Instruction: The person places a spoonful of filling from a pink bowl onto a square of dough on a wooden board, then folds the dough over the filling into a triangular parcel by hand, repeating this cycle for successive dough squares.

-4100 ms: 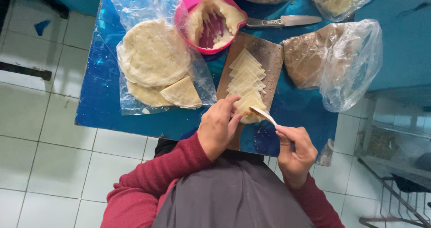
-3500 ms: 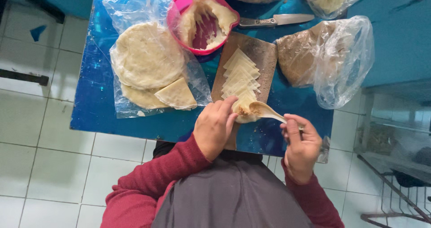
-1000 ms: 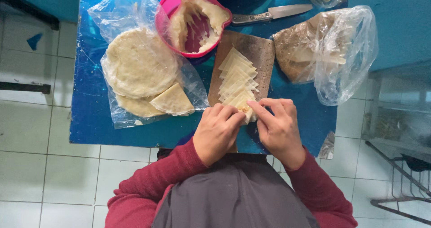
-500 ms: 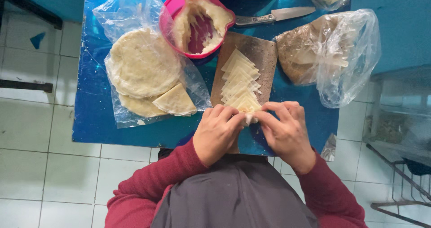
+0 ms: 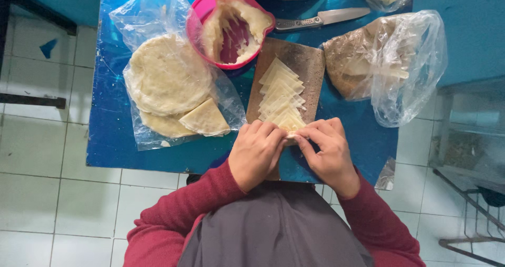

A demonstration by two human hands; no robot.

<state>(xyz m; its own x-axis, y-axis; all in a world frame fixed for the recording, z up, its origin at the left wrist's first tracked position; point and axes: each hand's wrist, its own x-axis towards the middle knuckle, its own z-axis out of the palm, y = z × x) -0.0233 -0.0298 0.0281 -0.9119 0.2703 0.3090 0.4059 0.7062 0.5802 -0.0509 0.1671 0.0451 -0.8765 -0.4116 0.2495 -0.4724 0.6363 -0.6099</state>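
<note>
Your sleeves [image 5: 173, 214] are dark red and your apron [image 5: 273, 230] is plain grey. The table [image 5: 110, 141] is glossy blue, the bowl [image 5: 208, 7] bright pink, the board [image 5: 310, 67] brown. The pastry wedges [image 5: 281, 96] and round wrappers [image 5: 168, 80] are pale cream. The floor tiles [image 5: 42, 193] are off-white with grey grout lines.

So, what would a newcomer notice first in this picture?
First, the two hands, left and right, meeting over a pale wrapper at the near end of a wooden board, where more wrappers are fanned out. Next, the pink bowl at the far side of the blue table. Left of the board, round flatbreads lie on clear plastic.
</note>
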